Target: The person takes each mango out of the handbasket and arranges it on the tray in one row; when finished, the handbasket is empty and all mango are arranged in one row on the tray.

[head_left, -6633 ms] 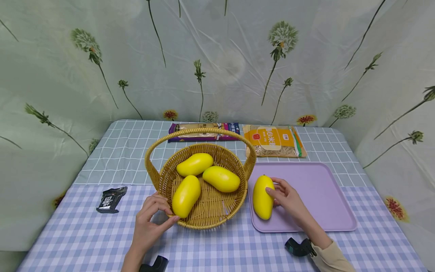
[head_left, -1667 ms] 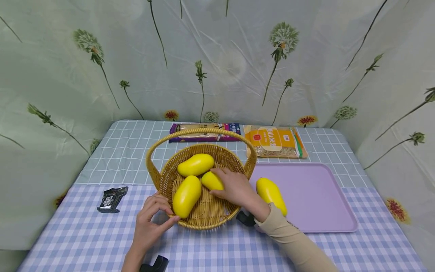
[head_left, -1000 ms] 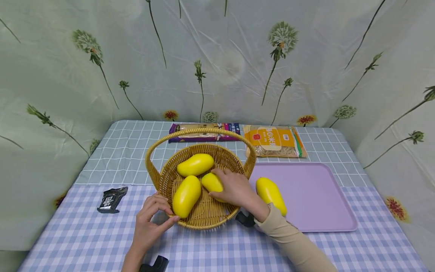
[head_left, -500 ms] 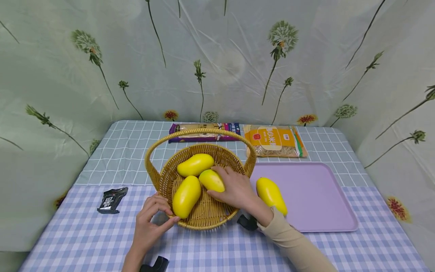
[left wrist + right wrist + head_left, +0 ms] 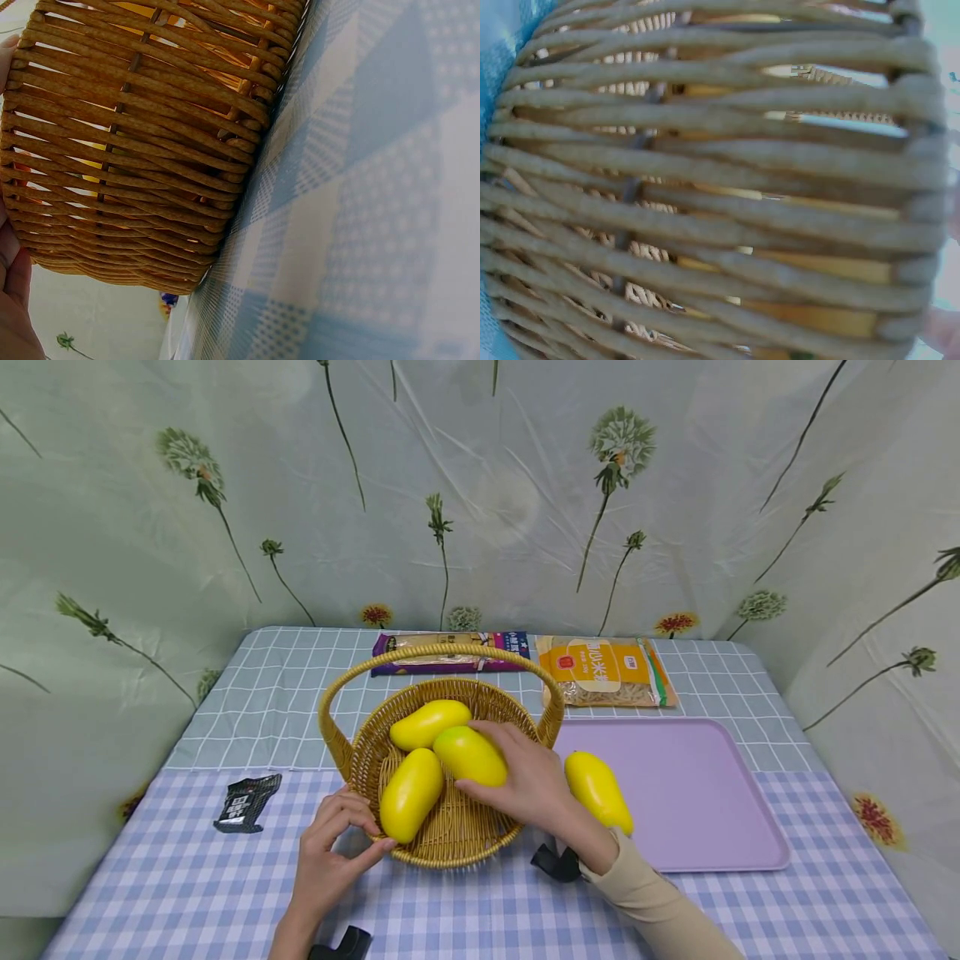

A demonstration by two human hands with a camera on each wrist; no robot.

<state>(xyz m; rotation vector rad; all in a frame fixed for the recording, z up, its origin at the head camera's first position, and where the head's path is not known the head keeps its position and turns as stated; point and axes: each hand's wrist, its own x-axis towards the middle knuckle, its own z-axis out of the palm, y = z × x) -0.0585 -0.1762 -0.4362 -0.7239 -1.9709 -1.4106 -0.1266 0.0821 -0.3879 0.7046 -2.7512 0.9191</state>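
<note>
A brown wicker basket (image 5: 447,862) with a tall arched handle stands mid-table in the head view. My left hand (image 5: 333,843) pinches its near-left rim, thumb outside by the front. Inside the basket, my right hand (image 5: 528,777) grips a yellow mango (image 5: 467,755) from the right, thumb on the near side and fingers over the far side. Two more mangoes lie in the basket: one at the back (image 5: 429,724), one at the front left (image 5: 411,795). A further mango (image 5: 597,789) rests on the left part of a purple tray (image 5: 697,793). Basket weave fills much of both wrist views.
Behind the basket lies a purple noodle packet (image 5: 450,643); an orange-and-clear food bag (image 5: 606,672) sits beside it. A small black wrapped packet (image 5: 247,803) is on the checked cloth at left. The basket's handle (image 5: 442,649) arches above the right hand's work.
The right hand has left a mango on the tray and moved into the basket. There it took hold of the right-hand mango, which has just shifted up and tilted. The left hand stays put.
</note>
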